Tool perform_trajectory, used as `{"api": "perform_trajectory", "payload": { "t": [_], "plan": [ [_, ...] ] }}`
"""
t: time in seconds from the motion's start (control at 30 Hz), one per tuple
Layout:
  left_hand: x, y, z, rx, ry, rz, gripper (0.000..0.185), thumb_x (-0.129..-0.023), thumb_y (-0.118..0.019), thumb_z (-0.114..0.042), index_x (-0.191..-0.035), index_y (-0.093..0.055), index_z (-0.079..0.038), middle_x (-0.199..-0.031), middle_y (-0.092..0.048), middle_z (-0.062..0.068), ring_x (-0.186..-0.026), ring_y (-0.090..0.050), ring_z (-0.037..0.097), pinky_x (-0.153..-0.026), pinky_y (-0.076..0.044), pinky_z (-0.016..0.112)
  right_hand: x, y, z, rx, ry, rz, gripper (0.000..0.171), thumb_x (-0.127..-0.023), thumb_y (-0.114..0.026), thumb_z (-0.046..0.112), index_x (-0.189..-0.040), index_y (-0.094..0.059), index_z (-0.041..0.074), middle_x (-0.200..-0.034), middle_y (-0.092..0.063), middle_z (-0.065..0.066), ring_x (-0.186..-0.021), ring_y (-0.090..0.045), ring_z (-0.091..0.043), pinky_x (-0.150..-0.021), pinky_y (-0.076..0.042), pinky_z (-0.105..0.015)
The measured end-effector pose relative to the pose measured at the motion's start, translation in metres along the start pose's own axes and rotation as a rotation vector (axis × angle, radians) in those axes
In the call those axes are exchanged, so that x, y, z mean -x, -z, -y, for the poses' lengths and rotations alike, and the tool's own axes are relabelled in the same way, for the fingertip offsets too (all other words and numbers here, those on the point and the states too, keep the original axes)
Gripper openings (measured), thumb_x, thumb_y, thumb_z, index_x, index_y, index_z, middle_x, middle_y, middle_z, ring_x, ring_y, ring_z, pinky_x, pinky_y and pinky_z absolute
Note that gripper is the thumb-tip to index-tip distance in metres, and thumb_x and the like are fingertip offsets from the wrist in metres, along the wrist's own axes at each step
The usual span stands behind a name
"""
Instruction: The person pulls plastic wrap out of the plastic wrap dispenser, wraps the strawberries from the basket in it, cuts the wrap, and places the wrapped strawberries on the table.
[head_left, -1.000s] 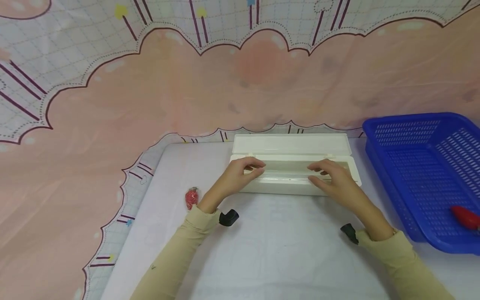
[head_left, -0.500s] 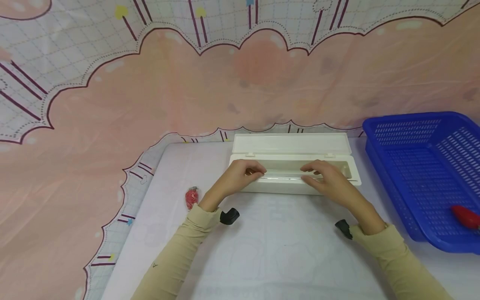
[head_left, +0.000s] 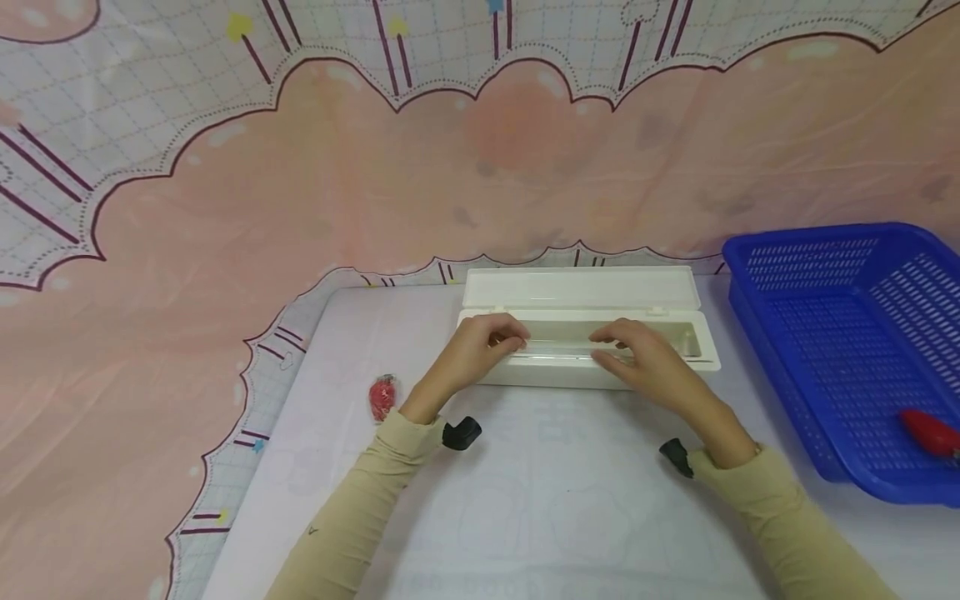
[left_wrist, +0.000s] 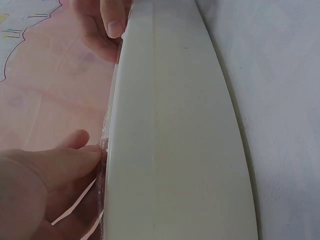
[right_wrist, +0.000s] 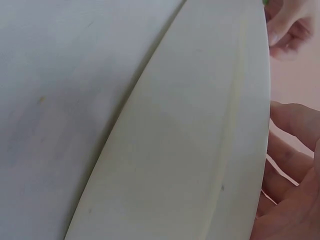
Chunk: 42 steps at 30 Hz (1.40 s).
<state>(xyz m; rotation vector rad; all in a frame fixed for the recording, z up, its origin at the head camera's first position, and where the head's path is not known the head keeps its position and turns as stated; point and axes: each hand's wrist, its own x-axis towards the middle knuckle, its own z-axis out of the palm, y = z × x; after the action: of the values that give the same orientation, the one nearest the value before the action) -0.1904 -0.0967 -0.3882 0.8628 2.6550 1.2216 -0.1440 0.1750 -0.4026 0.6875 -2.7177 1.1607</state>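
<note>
A long white box [head_left: 570, 378] lies across the back of the table with its lid [head_left: 581, 288] folded back. Along its front rim runs a clear plastic film [left_wrist: 104, 167], crinkled in the left wrist view. My left hand [head_left: 480, 346] pinches at this film near the box's left end, thumb and forefinger almost meeting. Over the box's right half, my right hand [head_left: 648, 362] keeps thumb and forefinger apart, tips right at the front rim. In the right wrist view the box's front wall [right_wrist: 175, 130] hides part of the right fingers.
Left of the box is a small red strawberry-like item [head_left: 382, 398] in shiny wrapping. A blue plastic basket [head_left: 780, 400] stands on the right, with a red pepper-shaped item [head_left: 928, 432] inside. Patterned pink cloth [head_left: 480, 192] covers the area behind the table [head_left: 555, 500].
My right hand has moved left along the box's front rim, toward the left hand, uncovering the box's right end. The left hand stays nearly in place.
</note>
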Motion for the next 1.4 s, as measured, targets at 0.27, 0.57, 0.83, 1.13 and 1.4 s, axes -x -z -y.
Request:
{"api": "perform_trajectory", "payload": {
  "t": [0.27, 0.57, 0.83, 1.13, 1.4],
  "plan": [
    [-0.003, -0.006, 0.000, 0.007, 0.006, -0.068, 0.004, -0.094, -0.067, -0.005, -0.094, -0.069, -0.008, -0.092, -0.073, 0.003, -0.082, -0.065, 0.013, -0.075, -0.053, 0.024, -0.011, -0.012, 0.011, -0.001, 0.009, 0.001, 0.024, -0.093, -0.069, 0.010, -0.114, -0.067, -0.002, -0.113, -0.068, -0.015, -0.108, -0.061, -0.032, -0.091, -0.052, -0.048],
    [-0.006, -0.008, -0.006, 0.020, 0.000, -0.134, 0.009, -0.094, -0.065, -0.001, -0.089, -0.061, -0.008, -0.090, -0.071, 0.005, -0.084, -0.065, 0.016, -0.076, -0.054, 0.027, -0.020, -0.016, 0.020, 0.052, -0.041, 0.026, 0.027, -0.094, -0.068, 0.012, -0.118, -0.065, -0.001, -0.118, -0.067, -0.015, -0.111, -0.060, -0.032, -0.095, -0.050, -0.047],
    [-0.007, -0.006, -0.007, 0.018, -0.003, -0.160, 0.011, -0.093, -0.065, 0.001, -0.088, -0.059, -0.007, -0.090, -0.072, 0.006, -0.083, -0.065, 0.018, -0.077, -0.054, 0.029, -0.019, -0.008, 0.011, 0.113, -0.102, 0.002, 0.020, -0.094, -0.067, 0.008, -0.112, -0.068, -0.001, -0.111, -0.069, -0.015, -0.107, -0.062, -0.032, -0.093, -0.050, -0.048],
    [-0.008, -0.004, -0.006, 0.038, -0.019, -0.176, 0.011, -0.093, -0.065, 0.001, -0.087, -0.060, -0.006, -0.088, -0.070, 0.006, -0.080, -0.064, 0.017, -0.074, -0.054, 0.028, -0.013, 0.003, -0.002, 0.144, -0.122, -0.015, 0.011, -0.093, -0.067, 0.004, -0.103, -0.071, 0.000, -0.100, -0.070, -0.014, -0.099, -0.065, -0.032, -0.089, -0.052, -0.048],
    [-0.007, -0.003, -0.005, 0.061, -0.004, -0.177, 0.009, -0.094, -0.065, -0.001, -0.089, -0.060, -0.006, -0.090, -0.073, 0.007, -0.083, -0.066, 0.018, -0.075, -0.053, 0.028, -0.005, 0.010, -0.007, 0.181, -0.172, -0.067, 0.013, -0.092, -0.064, 0.005, -0.101, -0.072, 0.000, -0.097, -0.070, -0.015, -0.094, -0.066, -0.032, -0.080, -0.054, -0.048]
  ]
}}
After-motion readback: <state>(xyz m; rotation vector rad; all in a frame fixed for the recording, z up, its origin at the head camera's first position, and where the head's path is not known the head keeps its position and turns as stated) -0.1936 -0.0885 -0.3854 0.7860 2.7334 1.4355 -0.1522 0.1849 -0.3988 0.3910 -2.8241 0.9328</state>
